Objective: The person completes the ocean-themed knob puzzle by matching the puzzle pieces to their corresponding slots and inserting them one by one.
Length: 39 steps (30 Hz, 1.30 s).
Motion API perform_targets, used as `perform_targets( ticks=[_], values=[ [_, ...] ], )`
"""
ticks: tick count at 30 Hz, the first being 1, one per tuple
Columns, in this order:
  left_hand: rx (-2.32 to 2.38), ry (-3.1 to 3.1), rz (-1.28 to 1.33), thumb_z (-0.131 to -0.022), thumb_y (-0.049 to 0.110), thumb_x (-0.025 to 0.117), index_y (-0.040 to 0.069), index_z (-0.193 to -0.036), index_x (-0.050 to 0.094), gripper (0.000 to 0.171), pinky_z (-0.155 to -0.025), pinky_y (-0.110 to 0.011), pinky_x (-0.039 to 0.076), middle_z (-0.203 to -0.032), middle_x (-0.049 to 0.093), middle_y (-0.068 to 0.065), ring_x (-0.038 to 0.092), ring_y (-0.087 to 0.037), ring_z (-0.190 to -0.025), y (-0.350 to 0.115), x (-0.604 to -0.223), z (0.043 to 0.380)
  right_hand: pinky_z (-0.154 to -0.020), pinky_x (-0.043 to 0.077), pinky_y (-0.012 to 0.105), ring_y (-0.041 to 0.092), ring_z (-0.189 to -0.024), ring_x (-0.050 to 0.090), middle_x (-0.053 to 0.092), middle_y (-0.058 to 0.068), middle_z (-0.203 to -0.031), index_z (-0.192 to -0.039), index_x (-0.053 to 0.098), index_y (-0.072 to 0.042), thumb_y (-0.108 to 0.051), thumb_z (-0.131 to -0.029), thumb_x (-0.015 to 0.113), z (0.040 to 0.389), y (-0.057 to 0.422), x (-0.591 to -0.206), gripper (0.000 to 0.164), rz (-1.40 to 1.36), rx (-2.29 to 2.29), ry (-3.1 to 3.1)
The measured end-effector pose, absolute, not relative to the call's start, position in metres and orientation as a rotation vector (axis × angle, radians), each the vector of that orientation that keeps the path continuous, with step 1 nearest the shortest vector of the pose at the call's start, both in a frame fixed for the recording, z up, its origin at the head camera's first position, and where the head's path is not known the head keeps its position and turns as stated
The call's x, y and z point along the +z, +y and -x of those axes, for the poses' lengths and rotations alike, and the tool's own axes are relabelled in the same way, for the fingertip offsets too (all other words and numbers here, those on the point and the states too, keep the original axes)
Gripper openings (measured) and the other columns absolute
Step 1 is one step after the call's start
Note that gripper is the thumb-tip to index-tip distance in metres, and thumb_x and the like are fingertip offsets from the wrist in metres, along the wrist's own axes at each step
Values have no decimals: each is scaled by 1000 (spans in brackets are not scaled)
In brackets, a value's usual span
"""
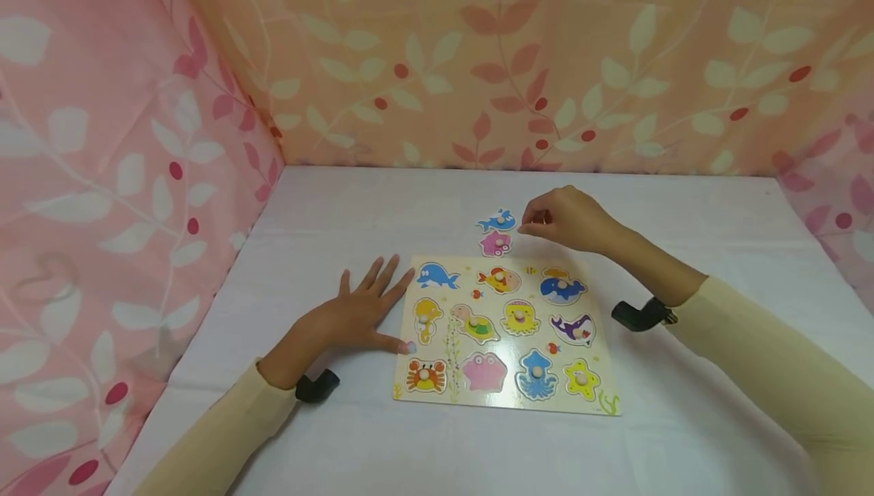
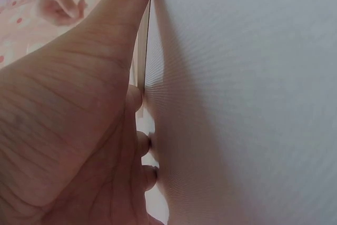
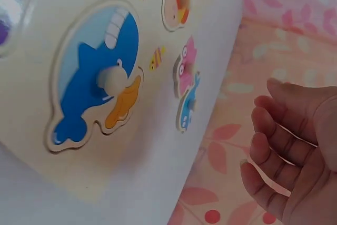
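A wooden knob puzzle board (image 1: pixel 505 399) with sea animals lies on the white table. My left hand (image 1: pixel 358 314) rests at its left side, fingers spread, thumb and index fingertip at the board's edge. Beyond the top edge lie two loose pieces: a blue dolphin piece (image 1: pixel 501 221) and a pink piece (image 1: pixel 495 243) with round eyes, both knob up. My right hand (image 1: pixel 567 217) hovers just right of the dolphin piece, its fingers loosely bent. In the right wrist view that hand (image 3: pixel 295 146) holds nothing and is apart from both pieces.
Knobbed pieces such as a whale (image 1: pixel 563 290), a squid (image 1: pixel 536 384) and a crab (image 1: pixel 426 376) sit in the board. The blue dolphin picture (image 1: pixel 437 276) and pink picture (image 1: pixel 485 372) show no knobs. Leaf-patterned cloth (image 1: pixel 437 64) hangs behind the table.
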<state>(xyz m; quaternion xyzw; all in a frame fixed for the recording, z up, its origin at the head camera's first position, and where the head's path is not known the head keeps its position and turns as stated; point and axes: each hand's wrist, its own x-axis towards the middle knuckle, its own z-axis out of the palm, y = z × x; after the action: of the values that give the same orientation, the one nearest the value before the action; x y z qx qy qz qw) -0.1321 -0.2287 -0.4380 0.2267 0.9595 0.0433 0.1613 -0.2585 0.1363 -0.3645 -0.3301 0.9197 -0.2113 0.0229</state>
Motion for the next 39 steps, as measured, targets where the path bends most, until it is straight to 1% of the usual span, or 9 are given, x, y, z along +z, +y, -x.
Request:
perform_targets(
  ticks=[3,7,14,17,22,25,29,36,39],
  values=[
    [111,2743,-646,-71,88,60,27,-164,0,127,-109,-80,2,-170,-14,-10,-11,-39,-155,-228,-439,133,-69,50,34,21,-75,57,69,0,-78,-94,79,-10,-22,-89,81,275,127,-368,13,946,-626,2878],
    [122,2739,-649,-71,88,60,28,-164,0,127,-109,-80,2,-170,-14,-10,-12,-38,-155,-226,-438,134,-70,51,37,23,-78,57,70,3,-80,-94,79,-8,-25,-88,81,293,118,-377,19,815,-577,2893],
    [145,2734,-653,-71,88,61,28,-164,1,126,-109,-80,1,-170,-14,-10,-12,-38,-154,-222,-437,134,-72,51,38,24,-81,58,72,5,-83,-95,79,-5,-33,-88,82,311,109,-394,29,671,-517,2889],
    [142,2733,-649,-70,89,60,29,-164,-1,127,-109,-79,1,-169,-16,-9,-14,-37,-154,-221,-439,134,-70,50,38,25,-80,58,71,4,-81,-94,79,-6,-36,-87,82,317,108,-398,31,620,-502,2894],
    [141,2732,-642,-70,89,60,29,-164,-2,127,-109,-79,0,-169,-16,-8,-14,-37,-154,-219,-440,135,-64,47,36,24,-75,57,68,3,-74,-87,79,-8,-41,-87,81,323,109,-400,33,585,-466,2872],
    [147,2731,-638,-70,88,61,29,-164,-1,127,-109,-80,0,-169,-16,-8,-14,-37,-154,-218,-439,134,-64,46,35,24,-74,57,68,3,-74,-86,79,-8,-41,-88,80,325,109,-400,33,581,-464,2853],
    [127,2726,-626,-70,89,59,31,-163,-4,127,-110,-79,-1,-169,-18,-7,-15,-36,-154,-218,-440,134,-65,46,35,24,-75,57,68,4,-74,-86,79,-7,-39,-89,79,325,107,-400,32,581,-460,2846],
    [140,2726,-629,-70,88,61,29,-164,-2,127,-110,-79,-1,-169,-17,-8,-15,-37,-154,-217,-438,132,-68,48,36,24,-77,58,69,5,-77,-89,78,-5,-37,-89,79,322,101,-398,32,546,-433,2855],
    [134,2725,-628,-70,89,60,30,-163,-4,127,-110,-78,-1,-169,-18,-7,-16,-36,-154,-216,-438,132,-69,49,36,25,-78,58,69,7,-79,-91,78,-4,-35,-89,79,320,99,-397,31,522,-434,2855]
  ],
)
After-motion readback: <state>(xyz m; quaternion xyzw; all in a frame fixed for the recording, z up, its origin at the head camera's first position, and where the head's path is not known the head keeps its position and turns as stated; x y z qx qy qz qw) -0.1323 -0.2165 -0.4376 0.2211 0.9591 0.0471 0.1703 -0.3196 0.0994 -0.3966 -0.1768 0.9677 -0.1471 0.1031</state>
